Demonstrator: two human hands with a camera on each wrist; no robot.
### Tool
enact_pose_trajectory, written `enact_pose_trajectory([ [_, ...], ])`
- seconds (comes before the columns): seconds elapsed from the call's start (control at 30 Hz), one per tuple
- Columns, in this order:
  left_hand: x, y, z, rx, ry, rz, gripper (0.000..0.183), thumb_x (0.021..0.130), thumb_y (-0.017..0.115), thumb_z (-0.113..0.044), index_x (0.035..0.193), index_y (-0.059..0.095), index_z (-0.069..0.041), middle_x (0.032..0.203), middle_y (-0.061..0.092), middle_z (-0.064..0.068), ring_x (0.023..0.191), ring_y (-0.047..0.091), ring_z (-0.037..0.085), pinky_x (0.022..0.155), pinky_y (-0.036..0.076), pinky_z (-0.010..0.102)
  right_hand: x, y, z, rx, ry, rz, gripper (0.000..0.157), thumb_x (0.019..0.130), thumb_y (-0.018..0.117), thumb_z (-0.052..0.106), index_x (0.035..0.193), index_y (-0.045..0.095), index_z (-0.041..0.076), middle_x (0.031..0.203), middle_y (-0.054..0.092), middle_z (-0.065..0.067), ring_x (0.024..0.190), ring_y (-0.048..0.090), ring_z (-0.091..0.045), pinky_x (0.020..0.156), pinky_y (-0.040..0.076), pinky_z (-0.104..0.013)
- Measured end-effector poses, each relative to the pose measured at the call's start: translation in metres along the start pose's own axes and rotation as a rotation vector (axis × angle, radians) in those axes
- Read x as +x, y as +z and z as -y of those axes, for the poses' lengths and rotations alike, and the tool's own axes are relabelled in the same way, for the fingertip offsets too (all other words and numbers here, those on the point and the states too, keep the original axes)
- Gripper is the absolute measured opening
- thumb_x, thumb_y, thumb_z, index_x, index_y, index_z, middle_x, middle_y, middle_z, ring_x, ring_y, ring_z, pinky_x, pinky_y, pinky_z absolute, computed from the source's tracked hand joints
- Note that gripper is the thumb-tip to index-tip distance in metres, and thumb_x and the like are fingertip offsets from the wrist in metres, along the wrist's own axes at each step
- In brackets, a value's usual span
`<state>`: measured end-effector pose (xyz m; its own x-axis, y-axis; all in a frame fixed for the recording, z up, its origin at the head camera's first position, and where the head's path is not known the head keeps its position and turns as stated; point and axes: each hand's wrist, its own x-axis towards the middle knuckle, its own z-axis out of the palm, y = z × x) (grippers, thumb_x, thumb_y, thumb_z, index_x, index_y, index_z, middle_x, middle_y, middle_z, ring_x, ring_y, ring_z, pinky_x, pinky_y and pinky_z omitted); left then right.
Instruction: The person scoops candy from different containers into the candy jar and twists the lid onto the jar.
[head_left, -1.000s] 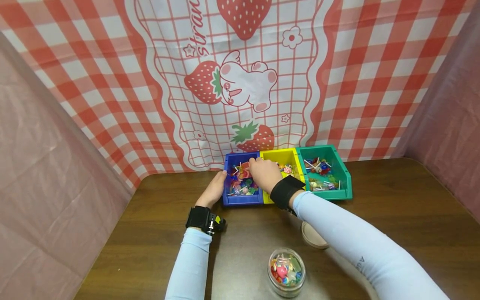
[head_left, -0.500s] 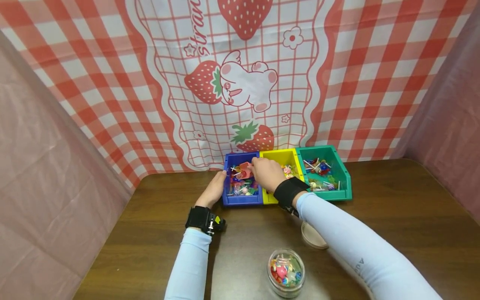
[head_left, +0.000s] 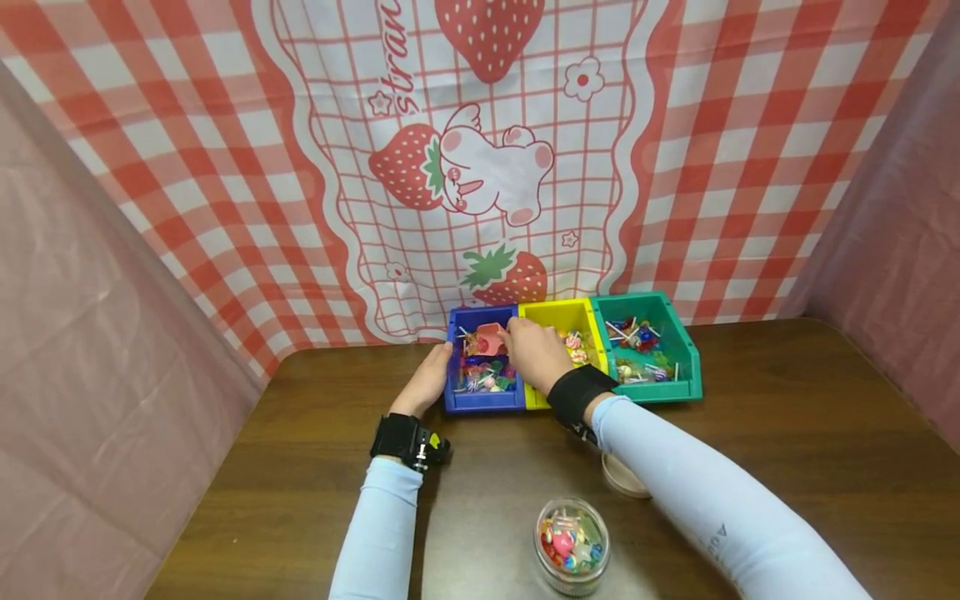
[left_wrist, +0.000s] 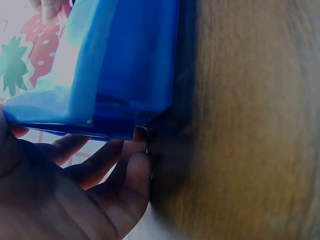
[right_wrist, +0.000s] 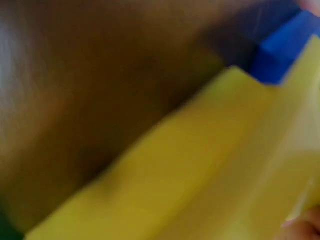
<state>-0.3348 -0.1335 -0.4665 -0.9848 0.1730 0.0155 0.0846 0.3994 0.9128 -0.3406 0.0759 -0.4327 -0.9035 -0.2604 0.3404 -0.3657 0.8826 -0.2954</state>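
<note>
My right hand (head_left: 538, 354) pinches the handle of a small pink scoop (head_left: 491, 332) over the back part of the blue bin (head_left: 486, 402). Candy pieces seem to lie in the scoop, and small lollipops and other bright candies fill the bin below it. Against the bin's left wall rests my left hand (head_left: 426, 385). The left wrist view shows the fingers (left_wrist: 137, 177) touching the blue wall. In the right wrist view the yellow bin (right_wrist: 165, 170) fills much of the blurred picture; only a bit of the right hand shows at its lower right corner.
Right of the blue bin stand a yellow bin and a green bin (head_left: 696, 367), both holding candies. A glass jar (head_left: 572, 546) of mixed candies stands near the front. A round pale lid (head_left: 622, 479) lies partly under the right forearm. A checked cloth (head_left: 712, 167) hangs behind.
The pink scoop has shifted and turned so more of its hollow shows, with candies visible in it. My right hand has moved slightly rightward. My left hand has stayed at the blue bin.
</note>
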Motion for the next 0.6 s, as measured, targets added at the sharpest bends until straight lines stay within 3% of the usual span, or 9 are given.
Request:
enact_pose_trajectory([
  [0.3, 0.000, 0.001, 0.000, -0.011, 0.003, 0.001, 0.051, 0.111, 0.023, -0.029, 0.141, 0.042, 0.008, 0.138, 0.047, 0.025, 0.130, 0.041, 0.035, 0.113, 0.029, 0.048, 0.002, -0.001, 0.006, -0.171, -0.104, 0.016, 0.026, 0.103, 0.055, 0.031, 0.093, 0.059, 0.007, 0.070, 0.057, -0.004, 0.064, 0.062, -0.026, 0.057, 0.054, -0.044],
  [0.6, -0.001, 0.002, -0.002, 0.037, -0.004, 0.003, 0.053, 0.111, 0.021, -0.032, 0.144, 0.040, 0.005, 0.144, 0.044, 0.024, 0.135, 0.039, 0.034, 0.114, 0.027, 0.048, 0.011, -0.004, 0.017, -0.203, -0.208, 0.015, 0.024, 0.102, 0.058, 0.026, 0.094, 0.063, 0.004, 0.077, 0.064, -0.009, 0.069, 0.065, -0.028, 0.061, 0.056, -0.043],
])
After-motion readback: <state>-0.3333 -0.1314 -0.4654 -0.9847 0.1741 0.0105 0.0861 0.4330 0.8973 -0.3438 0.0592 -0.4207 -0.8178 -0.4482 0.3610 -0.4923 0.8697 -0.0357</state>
